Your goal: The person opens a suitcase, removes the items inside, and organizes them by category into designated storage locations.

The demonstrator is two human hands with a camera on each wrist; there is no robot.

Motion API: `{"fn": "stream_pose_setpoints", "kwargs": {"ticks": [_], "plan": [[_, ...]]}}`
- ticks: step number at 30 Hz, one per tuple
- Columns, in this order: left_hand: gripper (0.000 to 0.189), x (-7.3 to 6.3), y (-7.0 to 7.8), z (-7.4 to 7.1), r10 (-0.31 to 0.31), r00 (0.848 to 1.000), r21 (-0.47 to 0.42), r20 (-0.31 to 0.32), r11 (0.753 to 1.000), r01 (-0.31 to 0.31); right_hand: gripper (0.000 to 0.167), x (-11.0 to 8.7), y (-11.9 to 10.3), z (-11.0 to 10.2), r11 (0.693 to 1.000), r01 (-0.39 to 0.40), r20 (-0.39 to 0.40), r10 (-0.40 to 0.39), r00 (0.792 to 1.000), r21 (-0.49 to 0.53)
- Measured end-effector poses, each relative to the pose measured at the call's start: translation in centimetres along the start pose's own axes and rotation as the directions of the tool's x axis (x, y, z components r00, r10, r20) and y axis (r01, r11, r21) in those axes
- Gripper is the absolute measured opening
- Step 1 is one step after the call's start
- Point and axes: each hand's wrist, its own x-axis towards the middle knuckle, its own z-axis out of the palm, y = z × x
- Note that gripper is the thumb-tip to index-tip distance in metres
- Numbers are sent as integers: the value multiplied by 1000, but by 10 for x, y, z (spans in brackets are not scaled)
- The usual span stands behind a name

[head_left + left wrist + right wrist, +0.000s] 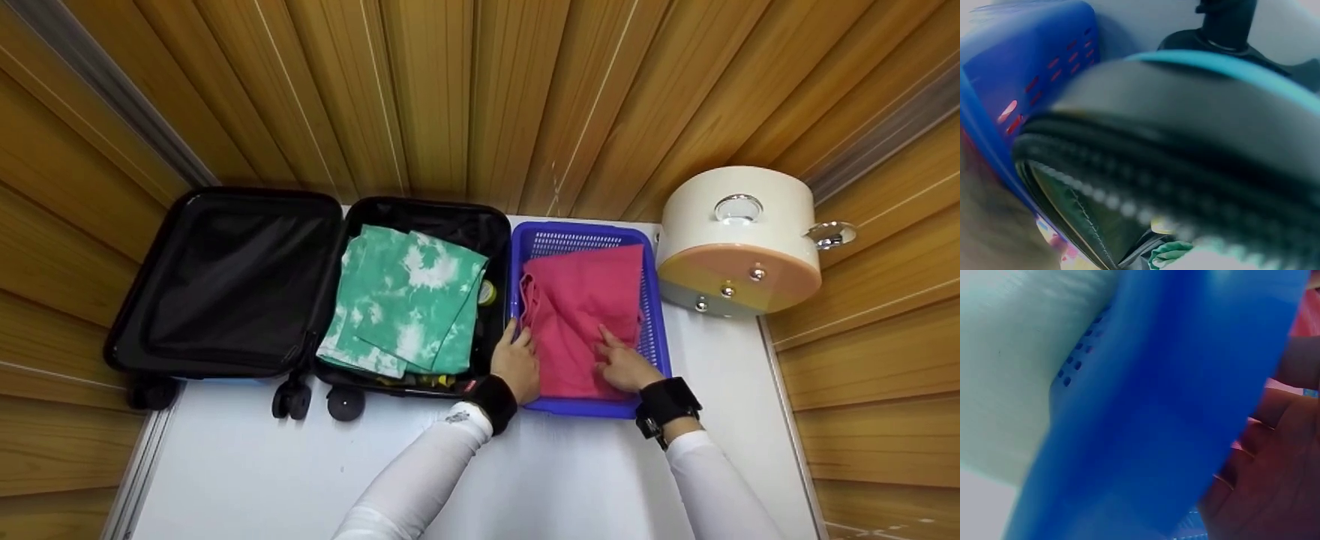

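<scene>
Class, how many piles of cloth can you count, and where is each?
2: the pink pile in the basket, touched by the right hand, and the green pile in the open suitcase. More cloth may be hidden underneath.

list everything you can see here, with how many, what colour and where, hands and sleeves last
suitcase: one, black inside, lying open on the left
suitcase wheels: at least three, black, along its near edge
tie-dye cloth: one folded pile, green and white, in the suitcase's right half
small item: one, yellowish, beside that cloth; too small to identify
basket: one, blue, right of the suitcase
pink cloth: one, reddish pink, in the basket
rounded drawer box: one, cream with multicoloured front, far right
table: one, white, underneath
walls: three visible, wood-brown, back and sides
wristbands: two, black, one per wrist
sleeves: two, white, on the forearms
left hand: one, at the basket's left side
right hand: one, on the pink cloth
</scene>
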Motion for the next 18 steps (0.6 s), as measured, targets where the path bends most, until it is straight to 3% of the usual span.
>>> {"fn": "stream_pose_setpoints", "kwargs": {"ticks": [4, 7, 9, 11, 14, 16, 18], "plan": [[45, -1, -1, 2, -7, 999, -21, -48, 1000, 6, 48, 2, 4, -1, 999, 19, -5, -19, 1000, 50], [42, -6, -9, 5, -17, 987, -94, -161, 996, 2, 48, 4, 2, -4, 996, 28, -40, -25, 999, 82], [38, -10, -17, 6, -32, 964, -190, -264, 982, -19, 49, 5, -1, -8, 993, 31, -87, -21, 996, 110], [35, -15, -27, 6, -65, 925, -300, -374, 952, -55, 51, 5, -5, -13, 988, 30, -153, -6, 988, 154], [40, -23, -48, 5, -166, 865, -498, -474, 860, -108, 54, 8, -17, -21, 958, 41, -258, 35, 965, 283], [45, -29, -66, 4, -264, 825, -621, -499, 773, -129, 55, 11, -30, -25, 916, 55, -319, 81, 944, 397], [48, -37, -86, 6, -372, 792, -735, -484, 664, -137, 55, 16, -46, -26, 845, 93, -367, 127, 922, 527]]}}
